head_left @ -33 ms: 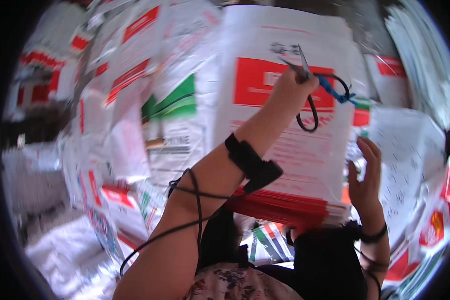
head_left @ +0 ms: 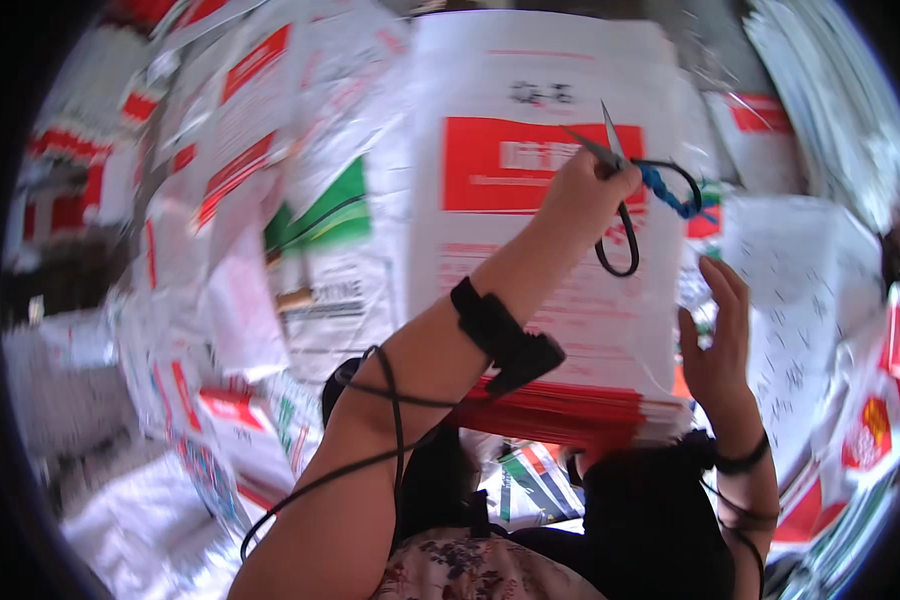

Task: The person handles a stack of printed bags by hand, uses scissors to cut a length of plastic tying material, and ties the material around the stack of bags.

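The left hand, closed around the scissors, has drifted rightward over the stacked bags; the right hand stays open beside them.

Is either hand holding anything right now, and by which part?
The left hand holds the black-handled, partly blue-wrapped metal scissors near their pivot. The open right hand holds nothing.

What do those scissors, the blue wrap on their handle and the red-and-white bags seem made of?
Scissors: blades look like metal, grey with a slight sheen; the black loop handles could be plastic or coated metal.
Blue wrap: perhaps cord or plastic strip, lumpy and knotted-looking.
Red-and-white bags: perhaps plastic or paper, smooth-looking and printed; blur hides any weave.
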{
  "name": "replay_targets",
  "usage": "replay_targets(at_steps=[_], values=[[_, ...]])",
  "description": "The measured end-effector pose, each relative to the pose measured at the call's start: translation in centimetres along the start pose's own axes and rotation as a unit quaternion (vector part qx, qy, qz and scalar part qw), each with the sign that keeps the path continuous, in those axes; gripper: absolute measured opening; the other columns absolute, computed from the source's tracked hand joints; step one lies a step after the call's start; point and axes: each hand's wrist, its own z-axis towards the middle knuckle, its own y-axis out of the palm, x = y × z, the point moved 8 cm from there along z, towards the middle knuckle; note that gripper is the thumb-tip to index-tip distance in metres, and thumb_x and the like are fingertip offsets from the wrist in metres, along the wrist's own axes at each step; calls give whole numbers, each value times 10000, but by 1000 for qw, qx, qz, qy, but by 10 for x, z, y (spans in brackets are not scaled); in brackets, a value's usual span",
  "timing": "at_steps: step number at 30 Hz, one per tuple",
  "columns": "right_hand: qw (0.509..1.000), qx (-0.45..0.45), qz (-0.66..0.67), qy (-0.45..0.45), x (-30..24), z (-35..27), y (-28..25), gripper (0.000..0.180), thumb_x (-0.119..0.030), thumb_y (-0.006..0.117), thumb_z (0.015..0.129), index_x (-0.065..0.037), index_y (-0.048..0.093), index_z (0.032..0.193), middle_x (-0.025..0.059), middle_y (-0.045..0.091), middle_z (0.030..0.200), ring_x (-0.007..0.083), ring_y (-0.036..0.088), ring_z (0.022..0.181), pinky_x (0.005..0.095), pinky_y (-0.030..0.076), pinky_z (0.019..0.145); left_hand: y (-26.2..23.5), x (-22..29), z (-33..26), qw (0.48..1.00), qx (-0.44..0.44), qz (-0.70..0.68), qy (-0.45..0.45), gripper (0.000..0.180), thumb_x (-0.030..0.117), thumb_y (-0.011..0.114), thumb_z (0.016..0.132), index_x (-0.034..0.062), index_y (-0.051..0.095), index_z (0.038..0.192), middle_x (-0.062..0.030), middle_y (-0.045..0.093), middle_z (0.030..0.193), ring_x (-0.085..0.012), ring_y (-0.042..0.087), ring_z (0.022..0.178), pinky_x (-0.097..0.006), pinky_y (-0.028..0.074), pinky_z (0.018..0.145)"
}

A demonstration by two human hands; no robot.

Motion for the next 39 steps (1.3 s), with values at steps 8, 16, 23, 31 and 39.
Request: replay_targets(at_steps=[8,16,23,31,39], values=[[961,50,-266,60,61,-36,-38,598,-89,715,762,-89,513,1325,92,535,1231,300,514,1139,404,393,931,166,-57,-32,974,-186,125,-15,338,264,683,838,-32,603,982,-134,668,854,-216,655,759,-333,503,681],[955,33,-280,97,97,-83,-56,450,-46,628,829,-73,558,1272,105,573,1076,296,574,984,390,457,831,208,-89,-46,969,-226,19,-99,210,237,636,925,43,577,980,-20,609,810,-64,504,624,-219,406,562],[912,37,230,337,145,-118,-40,479,-177,633,923,-31,471,1349,92,606,1083,175,567,1019,314,439,897,218,-100,-55,976,-210,49,-15,315,253,582,963,-8,544,1135,-70,604,958,-123,575,833,-270,472,744],[755,41,489,436,164,-172,-34,827,-93,744,814,-67,286,1502,49,576,1006,120,590,931,252,451,818,165,-117,-89,721,-479,487,117,422,396,535,963,14,620,1122,-180,640,1095,-291,602,1054,-398,470,891],[849,-187,278,408,147,-189,-35,582,-26,690,833,-100,480,1370,75,647,1020,198,650,953,314,492,882,137,-134,-84,753,-481,448,-31,306,346,571,935,55,668,950,-154,669,840,-308,648,825,-403,485,758]])
